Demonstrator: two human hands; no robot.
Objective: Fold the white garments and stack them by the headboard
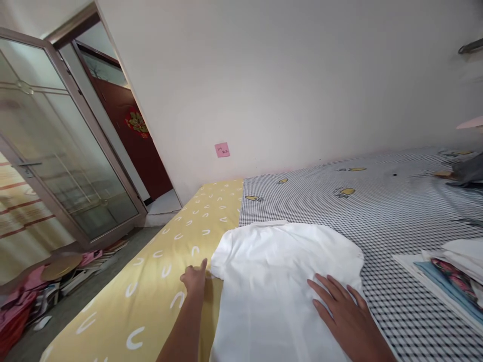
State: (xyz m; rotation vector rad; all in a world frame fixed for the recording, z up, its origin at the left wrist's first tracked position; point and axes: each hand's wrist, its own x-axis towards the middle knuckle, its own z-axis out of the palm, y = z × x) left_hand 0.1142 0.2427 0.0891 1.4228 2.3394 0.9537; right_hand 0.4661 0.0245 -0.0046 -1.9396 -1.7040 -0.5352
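Observation:
A white garment (pixel 271 281) lies face down and spread out, its collar edge toward the wall, across the yellow sheet (pixel 151 296) and the black-and-white checked sheet (pixel 396 241). My left hand (pixel 194 277) is on the yellow sheet just left of the garment's shoulder, with thumb apart and the other fingers curled; whether it pinches any cloth is too small to tell. On the right part of the garment my right hand (pixel 341 304) rests palm down, its fingers spread, holding nothing.
A stack of folded clothes (pixel 453 281) lies at the right. Grey cloth (pixel 468 171) sits farther back. A pink note (pixel 222 150) is on the wall. At the left are a glass door (pixel 71 146) and piled items on the floor (pixel 56 271).

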